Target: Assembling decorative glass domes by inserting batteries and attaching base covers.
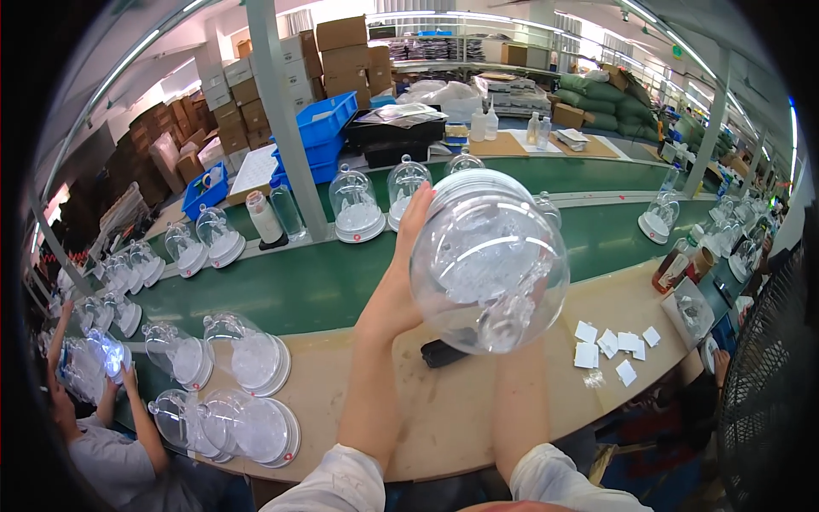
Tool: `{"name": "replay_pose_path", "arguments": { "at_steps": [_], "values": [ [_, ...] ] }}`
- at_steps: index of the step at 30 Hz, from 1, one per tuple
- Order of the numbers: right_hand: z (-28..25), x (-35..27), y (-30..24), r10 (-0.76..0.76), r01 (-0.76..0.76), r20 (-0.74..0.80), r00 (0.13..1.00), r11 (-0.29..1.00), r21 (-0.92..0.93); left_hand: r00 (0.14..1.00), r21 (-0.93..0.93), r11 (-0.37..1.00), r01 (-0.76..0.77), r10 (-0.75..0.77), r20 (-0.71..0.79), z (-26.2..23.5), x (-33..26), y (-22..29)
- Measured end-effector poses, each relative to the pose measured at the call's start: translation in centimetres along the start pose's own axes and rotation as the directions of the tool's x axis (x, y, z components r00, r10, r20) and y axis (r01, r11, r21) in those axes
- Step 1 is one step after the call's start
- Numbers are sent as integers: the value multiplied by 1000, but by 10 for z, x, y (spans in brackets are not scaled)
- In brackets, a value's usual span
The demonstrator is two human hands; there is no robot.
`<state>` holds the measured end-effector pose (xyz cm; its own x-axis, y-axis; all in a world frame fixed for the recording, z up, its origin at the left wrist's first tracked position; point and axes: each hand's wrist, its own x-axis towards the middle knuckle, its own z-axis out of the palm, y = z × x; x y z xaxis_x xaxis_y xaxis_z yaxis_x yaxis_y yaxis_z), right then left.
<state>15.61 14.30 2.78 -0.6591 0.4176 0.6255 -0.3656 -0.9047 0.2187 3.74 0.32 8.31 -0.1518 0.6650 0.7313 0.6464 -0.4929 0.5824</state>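
Observation:
Close in front of me a clear bell-shaped dome (490,264) is held up and tilted, its round knob toward me and its pale base away from me. My left hand (399,277) is closed around its left side, fingers reaching up to the base's rim. My right forearm (520,397) rises to the dome's underside, but the hand itself is hidden behind it. Beneath, on the brown tabletop (341,427), lies a small black object (444,352). Several small white square pieces (609,343) are scattered to the right of it.
Several similar domes on white bases (256,363) stand at the left of the table. More domes (356,205) line the green conveyor belt (281,294). Bottles (286,209) stand by the grey post. A co-worker (107,444) at far left handles a lit dome. A black fan (781,341) is at right.

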Motion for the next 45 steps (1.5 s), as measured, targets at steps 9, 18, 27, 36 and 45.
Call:
{"name": "replay_pose_path", "arguments": {
  "at_steps": [9, 18, 27, 36, 45],
  "values": [
    [56, -28, 16, -133, 0, -215, 968, 851, -526, 987, -62, 985, -162, 162, 1, 12, 15, -44],
    [37, -96, 28, -178, 26, -206, 962, 814, -580, 999, -111, 993, 38, -37, 7, 14, -2, 20],
    [37, -43, 10, -233, 64, -171, 957, 749, -659, 998, 44, 997, -59, 59, 5, 24, 0, 38],
    [32, -21, 10, -264, 83, -145, 954, 695, -714, 999, -31, 999, -39, 40, 8, 23, 0, 46],
    [33, 5, 12, -286, 107, -108, 952, 643, -759, 971, -331, 921, 208, -235, -45, 10, 6, 39]
  ]
}}
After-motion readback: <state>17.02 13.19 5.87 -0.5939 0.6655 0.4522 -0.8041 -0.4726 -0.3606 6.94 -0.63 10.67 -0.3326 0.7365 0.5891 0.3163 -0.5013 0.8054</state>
